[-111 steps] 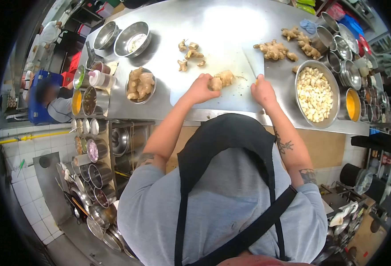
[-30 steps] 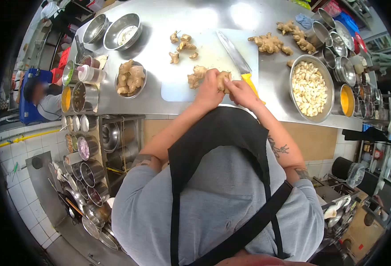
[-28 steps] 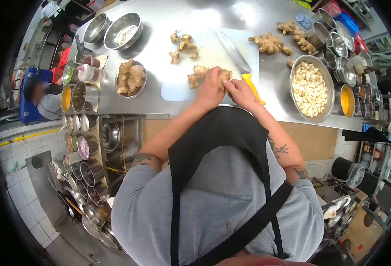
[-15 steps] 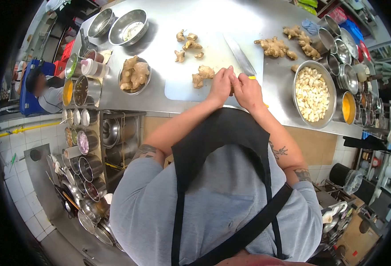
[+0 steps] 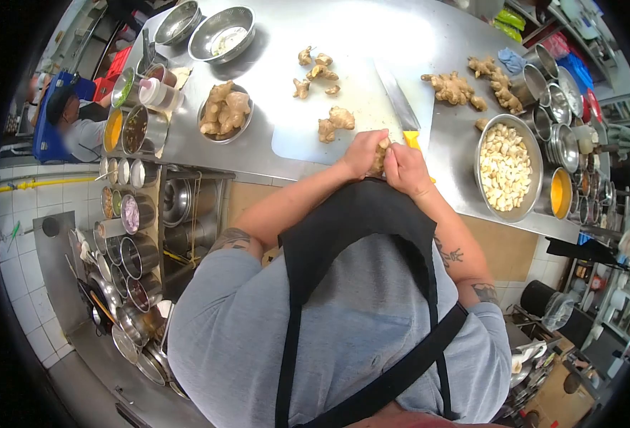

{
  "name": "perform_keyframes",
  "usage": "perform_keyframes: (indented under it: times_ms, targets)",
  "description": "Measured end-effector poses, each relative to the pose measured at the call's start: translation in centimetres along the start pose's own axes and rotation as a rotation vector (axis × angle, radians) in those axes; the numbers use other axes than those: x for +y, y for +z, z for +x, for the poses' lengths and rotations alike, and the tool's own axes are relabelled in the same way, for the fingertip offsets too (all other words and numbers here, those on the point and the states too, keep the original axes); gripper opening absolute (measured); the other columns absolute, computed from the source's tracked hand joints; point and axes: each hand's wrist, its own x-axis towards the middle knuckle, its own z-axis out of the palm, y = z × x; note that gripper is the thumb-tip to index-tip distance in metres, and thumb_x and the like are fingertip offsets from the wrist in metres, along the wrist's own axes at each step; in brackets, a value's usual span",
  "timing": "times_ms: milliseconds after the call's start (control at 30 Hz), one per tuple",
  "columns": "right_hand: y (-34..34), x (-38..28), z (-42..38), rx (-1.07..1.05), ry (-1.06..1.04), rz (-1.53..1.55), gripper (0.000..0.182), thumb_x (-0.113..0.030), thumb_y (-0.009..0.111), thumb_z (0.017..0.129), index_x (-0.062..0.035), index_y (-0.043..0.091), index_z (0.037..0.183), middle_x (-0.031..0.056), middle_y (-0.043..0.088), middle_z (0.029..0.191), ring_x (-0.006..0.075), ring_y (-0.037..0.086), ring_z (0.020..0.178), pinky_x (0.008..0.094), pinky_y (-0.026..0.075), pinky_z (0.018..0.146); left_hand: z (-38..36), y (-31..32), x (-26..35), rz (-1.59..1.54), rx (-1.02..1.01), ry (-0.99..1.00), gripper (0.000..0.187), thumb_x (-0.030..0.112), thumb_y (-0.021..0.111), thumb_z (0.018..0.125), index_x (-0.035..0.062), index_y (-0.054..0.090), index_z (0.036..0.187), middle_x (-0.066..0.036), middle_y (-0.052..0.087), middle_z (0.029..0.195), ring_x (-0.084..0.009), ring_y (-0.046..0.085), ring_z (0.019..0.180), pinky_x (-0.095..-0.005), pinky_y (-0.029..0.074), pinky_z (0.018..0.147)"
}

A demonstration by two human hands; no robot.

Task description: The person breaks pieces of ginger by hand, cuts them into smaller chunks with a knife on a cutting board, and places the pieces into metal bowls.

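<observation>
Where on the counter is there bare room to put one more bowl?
Widest: the far counter, between the two far-left bowls and the large ginger, beyond the board. Narrower: the strip between the board and the bowl of pale pieces, right of the knife. Crowded: both counter ends, full of pots, and around the left hand and right hand.

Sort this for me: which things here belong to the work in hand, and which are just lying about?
Seemingly in use:
- ginger piece, between left hand and right hand
- cutting board
- yellow-handled knife, put down

Probably just lying about:
- blue cloth
- squeeze bottle
- green packets
</observation>
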Motion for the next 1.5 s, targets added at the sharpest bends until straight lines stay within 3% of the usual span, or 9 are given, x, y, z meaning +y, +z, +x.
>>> perform_keyframes:
  times_ms: [67, 167, 267, 400, 567, 667, 933, 1100, 1500]
  targets:
    - [0.4, 0.9, -0.8, 0.000, -0.028, 0.022, 0.021, -0.015, 0.054, 0.098, -0.0014, 0.063, 0.085, 0.0242, 0.062, 0.069, 0.0459, 0.061, 0.063, 0.0492, 0.050, 0.059, -0.5, -0.5, 0.3, 0.034, -0.063, -0.085, 0.041, 0.032, 0.049, 0.104, -0.0046, 0.068, 0.106, -0.018, 0.071, 0.094, -0.0255, 0.067, 0.093, -0.0391, 0.051, 0.084]
    - [1.0, 2.4, -0.9, 0.062, 0.094, 0.103, 0.024, -0.015, 0.054, 0.100, 0.0002, 0.061, 0.084, 0.0195, 0.058, 0.064, 0.0382, 0.059, 0.055, 0.0436, 0.047, 0.055, 0.1, 0.3, 0.6, -0.230, 0.004, -0.200, 0.038, 0.037, 0.054, 0.103, 0.0018, 0.064, 0.092, -0.006, 0.066, 0.078, -0.0164, 0.065, 0.073, -0.0323, 0.051, 0.065]
    - [2.1, 4.4, -1.7, 0.249, 0.265, 0.330, 0.031, -0.020, 0.054, 0.103, -0.0007, 0.057, 0.078, 0.0097, 0.053, 0.060, 0.0218, 0.053, 0.050, 0.0354, 0.044, 0.052, 0.7, -1.4, 3.2, -0.089, -0.076, -0.398, 0.041, 0.044, 0.059, 0.101, 0.0029, 0.062, 0.101, -0.009, 0.068, 0.079, -0.0241, 0.068, 0.075, -0.0356, 0.054, 0.069]
    - [1.3, 5.0, -1.2, 0.227, 0.725, 0.684, 0.034, -0.030, 0.054, 0.107, -0.0065, 0.059, 0.084, -0.0006, 0.055, 0.066, 0.0089, 0.050, 0.053, 0.0262, 0.039, 0.048, 0.0, -1.9, 3.1, 1.035, -0.143, 0.012, 0.047, 0.050, 0.069, 0.093, 0.0055, 0.061, 0.108, -0.015, 0.067, 0.096, -0.0322, 0.068, 0.090, -0.0433, 0.056, 0.078]
    - [1.3, 5.1, -0.7, 0.227, 0.927, 0.778, 0.027, -0.029, 0.059, 0.106, -0.0032, 0.062, 0.098, 0.0028, 0.060, 0.075, 0.0100, 0.053, 0.055, 0.0257, 0.043, 0.047, -1.0, -1.2, 4.7, 1.267, -0.151, 0.146, 0.057, 0.045, 0.079, 0.084, 0.0060, 0.063, 0.121, -0.015, 0.060, 0.121, -0.0354, 0.062, 0.114, -0.0494, 0.056, 0.086]
    - [0.9, 4.5, -0.3, 0.225, 0.923, 0.758, 0.026, -0.025, 0.060, 0.106, 0.0004, 0.063, 0.107, 0.0051, 0.064, 0.082, 0.0115, 0.060, 0.063, 0.0263, 0.049, 0.051, -1.6, -1.4, 5.8, 1.151, -0.037, 0.362, 0.058, 0.034, 0.081, 0.085, 0.0072, 0.060, 0.132, -0.015, 0.058, 0.128, -0.0332, 0.066, 0.101, -0.0463, 0.056, 0.088]
    - [0.3, 0.0, 3.2, 0.005, 0.703, 0.797, 0.038, -0.015, 0.057, 0.106, 0.0043, 0.058, 0.139, 0.0117, 0.071, 0.115, 0.0159, 0.070, 0.097, 0.0280, 0.060, 0.073, 0.4, -4.0, 6.4, 0.515, -0.070, 0.269, 0.045, 0.013, 0.076, 0.089, 0.0059, 0.065, 0.132, -0.013, 0.070, 0.111, -0.0234, 0.069, 0.085, -0.0345, 0.057, 0.078]
    - [1.0, 1.5, 2.1, -0.009, 0.662, 0.553, 0.039, -0.017, 0.062, 0.103, 0.0023, 0.060, 0.136, 0.0100, 0.072, 0.116, 0.0147, 0.069, 0.097, 0.0290, 0.057, 0.073, 4.5, -10.9, 4.9, 0.849, 0.272, 0.189, 0.042, 0.023, 0.078, 0.087, 0.0027, 0.066, 0.122, -0.015, 0.075, 0.106, -0.0253, 0.071, 0.088, -0.0384, 0.057, 0.079]
    - [1.8, 2.5, 0.1, -0.104, 0.517, 0.182, 0.029, -0.017, 0.068, 0.095, 0.0009, 0.070, 0.119, 0.0125, 0.076, 0.104, 0.0197, 0.070, 0.085, 0.0336, 0.055, 0.080, 6.6, -12.5, 5.5, 1.146, 0.309, 0.014, 0.046, 0.031, 0.081, 0.085, 0.0031, 0.067, 0.119, -0.016, 0.072, 0.101, -0.0318, 0.070, 0.099, -0.0417, 0.056, 0.088]
